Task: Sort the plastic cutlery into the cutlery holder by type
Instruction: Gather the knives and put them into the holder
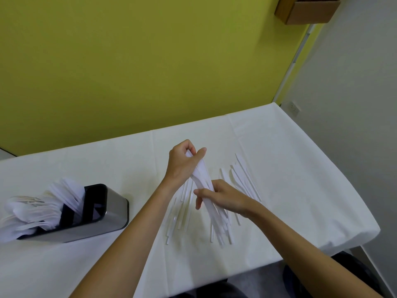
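Clutching the cutlery bundle [201, 174], left hand [182, 163] and right hand [223, 196] curl fingers [190, 145] round it.

We see the plastic cutlery [202, 173] as white, smooth plastic with a faint sheen, and the pieces standing in the cutlery holder [116, 214] look the same. The holder's outer wall looks like brushed metal with a dull satin shine, while its rim and inner dividers are glossy black. We take the desk [290, 168] to be covered in a white matt cloth, smooth apart from its fold creases, and behind it we note a wall [129, 61] painted yellow-green in a flat matt finish and a box [307, 11] of plain brown cardboard, also matt.
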Motion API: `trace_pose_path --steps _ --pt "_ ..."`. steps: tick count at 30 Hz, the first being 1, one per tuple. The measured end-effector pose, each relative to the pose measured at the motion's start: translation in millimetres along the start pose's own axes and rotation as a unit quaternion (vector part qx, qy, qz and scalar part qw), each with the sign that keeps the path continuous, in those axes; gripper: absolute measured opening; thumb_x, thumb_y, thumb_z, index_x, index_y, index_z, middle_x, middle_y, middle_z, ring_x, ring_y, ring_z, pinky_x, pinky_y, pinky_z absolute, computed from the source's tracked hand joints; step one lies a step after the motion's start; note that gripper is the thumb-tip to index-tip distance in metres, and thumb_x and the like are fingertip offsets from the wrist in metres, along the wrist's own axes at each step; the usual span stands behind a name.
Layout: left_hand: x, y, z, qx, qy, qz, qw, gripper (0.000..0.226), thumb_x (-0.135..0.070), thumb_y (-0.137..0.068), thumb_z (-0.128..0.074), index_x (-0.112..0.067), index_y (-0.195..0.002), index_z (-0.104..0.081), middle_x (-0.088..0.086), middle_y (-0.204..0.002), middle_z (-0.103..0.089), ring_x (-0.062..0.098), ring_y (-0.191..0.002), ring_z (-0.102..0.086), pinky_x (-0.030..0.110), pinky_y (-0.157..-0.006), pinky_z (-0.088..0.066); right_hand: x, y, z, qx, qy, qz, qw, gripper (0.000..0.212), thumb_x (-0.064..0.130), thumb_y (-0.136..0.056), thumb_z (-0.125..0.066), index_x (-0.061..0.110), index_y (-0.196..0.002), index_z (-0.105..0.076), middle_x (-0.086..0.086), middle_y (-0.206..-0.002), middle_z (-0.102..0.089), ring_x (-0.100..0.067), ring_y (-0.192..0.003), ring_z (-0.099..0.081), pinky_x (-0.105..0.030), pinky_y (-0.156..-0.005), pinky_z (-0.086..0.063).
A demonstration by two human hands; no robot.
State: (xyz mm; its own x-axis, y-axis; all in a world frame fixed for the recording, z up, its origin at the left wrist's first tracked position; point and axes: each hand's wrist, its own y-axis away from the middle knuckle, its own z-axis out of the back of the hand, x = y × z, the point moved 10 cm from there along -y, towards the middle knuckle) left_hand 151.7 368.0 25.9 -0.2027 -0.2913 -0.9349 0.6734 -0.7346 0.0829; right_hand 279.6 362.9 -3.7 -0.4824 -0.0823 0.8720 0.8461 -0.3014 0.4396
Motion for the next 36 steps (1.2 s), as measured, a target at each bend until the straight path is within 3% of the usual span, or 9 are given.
trace_pose_path --steps 3,6,9,12,18,24,27,31,36 --pt "-7 0 -6 0.029 -0.013 -0.019 0.999 0.023 -0.017 -0.085 -0.067 -0.016 -0.073 -0.047 -0.004 -0.065 -0.043 0.007 -0.058 -0.039 0.018 -0.054 -0.032 -1 -2 4 0.03 0.043 -0.031 0.998 0.028 0.036 -0.092 -0.056 0.018 -0.074 -0.067 0.005 -0.072 -0.06 -0.009 -0.065 -0.051 -0.019 -0.067 -0.038" --pt "-14 0 -12 0.063 -0.016 -0.028 0.997 0.01 -0.018 -0.087 -0.064 -0.018 -0.093 -0.056 -0.005 -0.064 -0.044 0.005 -0.06 -0.044 0.016 -0.056 -0.036 -4 -4 3 0.069 0.001 -0.053 0.996 0.03 0.034 -0.093 -0.056 0.013 -0.072 -0.064 0.006 -0.054 -0.047 -0.009 -0.046 -0.033 -0.02 -0.05 -0.026" --pt "-22 -2 -16 0.091 -0.039 -0.052 0.994 0.004 -0.013 -0.088 -0.062 -0.011 -0.086 -0.064 -0.014 -0.072 -0.057 -0.007 -0.067 -0.05 0.005 -0.061 -0.036 -5 -6 2 0.075 -0.035 -0.06 0.995 0.028 0.024 -0.094 -0.055 0.006 -0.074 -0.06 0.006 -0.047 -0.038 -0.009 -0.04 -0.026 -0.019 -0.043 -0.021" --pt "-20 -3 -19 0.109 -0.053 -0.046 0.992 0.011 -0.016 -0.089 -0.061 -0.007 -0.084 -0.064 -0.007 -0.082 -0.063 -0.003 -0.073 -0.051 0.004 -0.063 -0.036 -8 -10 3 0.051 -0.032 -0.068 0.996 0.027 0.019 -0.092 -0.053 0.006 -0.069 -0.057 0.002 -0.05 -0.04 -0.009 -0.04 -0.029 -0.018 -0.041 -0.024" --pt "-15 -6 -15 0.09 -0.025 -0.03 0.995 0.012 -0.019 -0.091 -0.06 -0.011 -0.082 -0.06 -0.008 -0.08 -0.059 0.003 -0.07 -0.051 0.01 -0.061 -0.038 -9 -17 15 -0.016 0.042 -0.068 0.997 0.028 0.027 -0.088 -0.062 0.008 -0.071 -0.051 -0.002 -0.06 -0.044 -0.013 -0.05 -0.041 -0.018 -0.047 -0.034" --pt "0 -5 -2 0.028 0.091 0.048 0.994 0.02 -0.031 -0.096 -0.053 -0.017 -0.108 -0.059 -0.004 -0.08 -0.055 0.011 -0.06 -0.05 0.019 -0.053 -0.039 -8 -26 30 -0.081 0.034 -0.047 0.995 0.025 0.023 -0.088 -0.056 0.001 -0.076 -0.058 -0.009 -0.071 -0.051 -0.018 -0.063 -0.048 -0.029 -0.06 -0.039" --pt "26 7 8 -0.05 0.193 0.123 0.972 0.031 -0.036 -0.101 -0.038 -0.014 -0.108 -0.059 0.004 -0.089 -0.065 0.016 -0.066 -0.058 0.027 -0.057 -0.041 -5 -26 53 -0.168 -0.064 -0.027 0.983 0.024 0.023 -0.091 -0.055 0.008 -0.072 -0.057 -0.006 -0.068 -0.053 -0.018 -0.06 -0.048 -0.027 -0.053 -0.038" --pt "69 50 -3 -0.121 0.355 0.218 0.901 0.055 -0.046 -0.101 -0.023 -0.01 -0.11 -0.063 0.007 -0.103 -0.069 0.023 -0.098 -0.063 0.032 -0.084 -0.046 -11 -24 76 -0.282 -0.201 -0.013 0.938 0.026 0.025 -0.091 -0.057 0.006 -0.074 -0.056 -0.012 -0.068 -0.048 -0.019 -0.055 -0.043 -0.026 -0.05 -0.032" --pt "73 77 -17 -0.147 0.464 0.239 0.84 0.071 -0.06 -0.097 -0.016 -0.013 -0.122 -0.062 0.0 -0.12 -0.067 0.015 -0.12 -0.055 0.036 -0.113 -0.032 -5 -22 62 -0.317 -0.26 0.011 0.912 0.024 0.021 -0.091 -0.06 0.004 -0.075 -0.057 -0.009 -0.057 -0.039 -0.011 -0.04 -0.031 -0.021 -0.04 -0.027"
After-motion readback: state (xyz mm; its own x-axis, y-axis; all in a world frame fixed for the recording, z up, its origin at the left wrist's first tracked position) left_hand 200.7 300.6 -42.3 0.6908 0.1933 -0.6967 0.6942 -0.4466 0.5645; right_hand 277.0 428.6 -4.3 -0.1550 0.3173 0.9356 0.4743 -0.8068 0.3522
